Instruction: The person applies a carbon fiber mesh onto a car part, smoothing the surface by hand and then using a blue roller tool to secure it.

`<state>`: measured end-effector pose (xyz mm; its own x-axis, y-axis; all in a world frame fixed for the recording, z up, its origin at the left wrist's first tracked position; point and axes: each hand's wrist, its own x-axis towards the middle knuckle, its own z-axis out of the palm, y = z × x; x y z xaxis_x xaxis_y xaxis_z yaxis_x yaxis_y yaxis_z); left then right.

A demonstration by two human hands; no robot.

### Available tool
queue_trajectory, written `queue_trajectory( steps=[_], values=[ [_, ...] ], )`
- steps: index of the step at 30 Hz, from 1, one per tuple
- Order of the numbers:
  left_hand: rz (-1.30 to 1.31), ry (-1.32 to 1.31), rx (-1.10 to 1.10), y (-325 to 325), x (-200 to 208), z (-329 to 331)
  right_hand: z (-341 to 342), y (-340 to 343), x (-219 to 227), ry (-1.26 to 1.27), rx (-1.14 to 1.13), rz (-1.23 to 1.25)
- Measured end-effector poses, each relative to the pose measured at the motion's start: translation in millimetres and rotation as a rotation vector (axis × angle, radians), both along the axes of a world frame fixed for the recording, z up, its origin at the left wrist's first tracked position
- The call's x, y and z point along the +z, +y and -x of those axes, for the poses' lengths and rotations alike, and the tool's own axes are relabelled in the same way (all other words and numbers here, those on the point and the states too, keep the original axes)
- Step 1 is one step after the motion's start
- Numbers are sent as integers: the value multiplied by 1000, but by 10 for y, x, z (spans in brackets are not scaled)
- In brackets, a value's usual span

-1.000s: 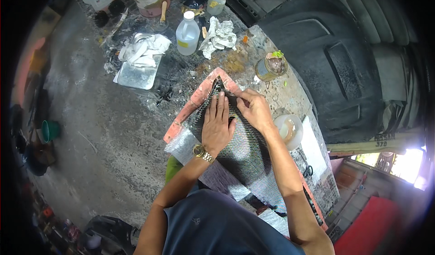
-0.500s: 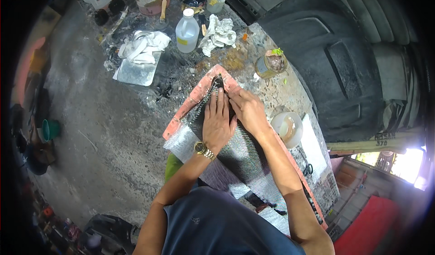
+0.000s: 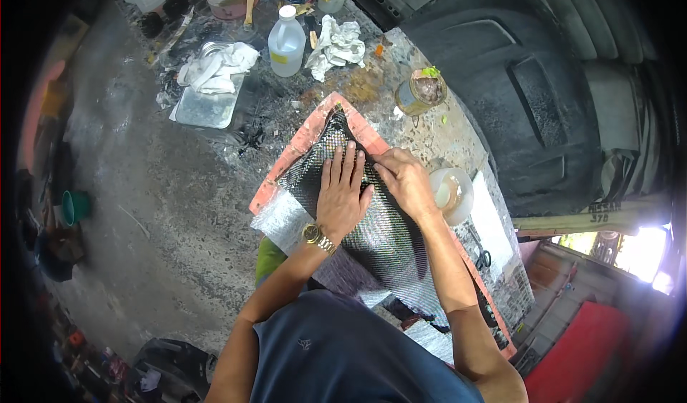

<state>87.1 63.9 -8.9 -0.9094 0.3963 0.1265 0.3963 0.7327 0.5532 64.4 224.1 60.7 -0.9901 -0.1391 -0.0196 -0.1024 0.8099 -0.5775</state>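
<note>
A dark woven carbon fibre cloth (image 3: 386,245) lies in a long mould with a pink rim (image 3: 295,147), whose pointed end faces away from me. My left hand (image 3: 342,197) rests flat on the cloth, fingers stretched toward the point and thumb out to the side. At the right rim, my right hand (image 3: 408,182) is closed, its fingertips pinching the cloth's edge; the exact grip is partly hidden beneath the fingers. Silvery-white fabric (image 3: 278,220) hangs out over the mould's left side, near my left wrist.
Right of the mould stand a translucent tub (image 3: 452,195), an open can (image 3: 421,92) and black-handled scissors (image 3: 484,259). Farther off are a capped bottle (image 3: 287,45), a crumpled white rag (image 3: 336,49) and a metal tray (image 3: 207,108). A large black panel (image 3: 494,109) lies beyond the table.
My right hand has moved down along the right rim, toward me. The left hand stays flat, now lower from the mould's tip, with more cloth showing there. The view has shifted slightly.
</note>
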Motion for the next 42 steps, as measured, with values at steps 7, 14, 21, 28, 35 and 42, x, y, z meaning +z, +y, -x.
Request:
queue_trajectory(
  steps=[7,14,21,28,35,42],
  values=[
    [36,-7,21,40,11,-15,-7,-19,-48,27,6,-44],
    [34,1,-12,76,5,-132,-79,137,68,-142,-50,69],
    [99,6,-4,116,28,-114,-124,125,42,-97,-54,64],
    [22,1,70,14,-20,7,-135,105,76,-61,-63,73],
    [54,-11,59,-9,-25,68,201,-126,-58,113,-26,74],
    [34,21,80,-57,-8,177,573,-304,-119,-6,30,58]
  ],
)
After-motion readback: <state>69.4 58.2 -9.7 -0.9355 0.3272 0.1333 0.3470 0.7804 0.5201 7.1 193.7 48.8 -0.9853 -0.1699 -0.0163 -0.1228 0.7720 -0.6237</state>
